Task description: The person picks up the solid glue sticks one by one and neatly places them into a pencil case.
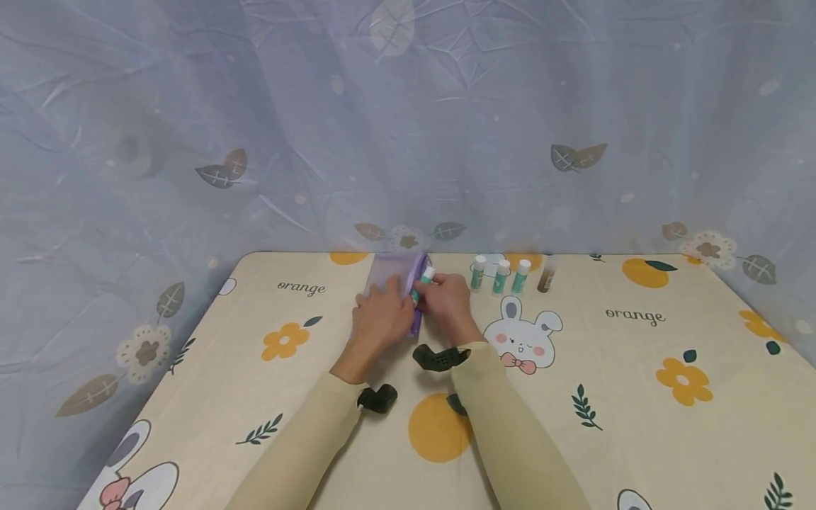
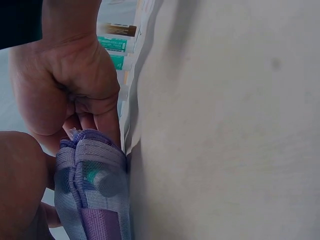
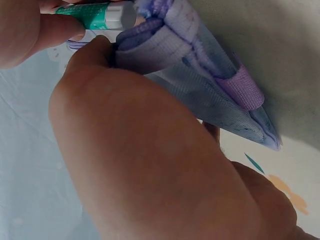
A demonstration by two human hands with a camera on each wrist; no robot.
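Past the near edge of the worktop (image 1: pixel 612 453), two pale sleeves (image 1: pixel 299 439) are stretched inward, a black wrist camera (image 1: pixel 379 399) strapped at each cuff. Beyond them, left of the far edge's midpoint, a purple mesh pouch (image 1: pixel 384 268) is gripped by the left hand (image 1: pixel 382 312), fingers spread over it, thumb set at its mouth (image 3: pixel 152 52). The mouth is faced toward the right edge.

A green stick (image 3: pixel 95 16) is pinched in the right hand (image 1: pixel 449 301), thumb and fingers closed on the body. Key relation: stick to mouth. The stick is held right at the mouth, long axis tilted; its capped end is pointed up and toward the far edge, its other white end (image 3: pixel 121 15) is brought down beside the pouch's rim. Green is seen through the mesh from the left wrist; whether that end is inside or behind can't be told. The right hand is nearer the stick; the left fingertips are placed just beside it, contact unclear.

Farther, close to the far edge and right of both hands, three more green sticks (image 1: pixel 500 278) are stood in a row, ended on the right by a brown tube (image 1: pixel 546 276). Behind the far edge, a curtain (image 1: pixel 408 106) is hung.
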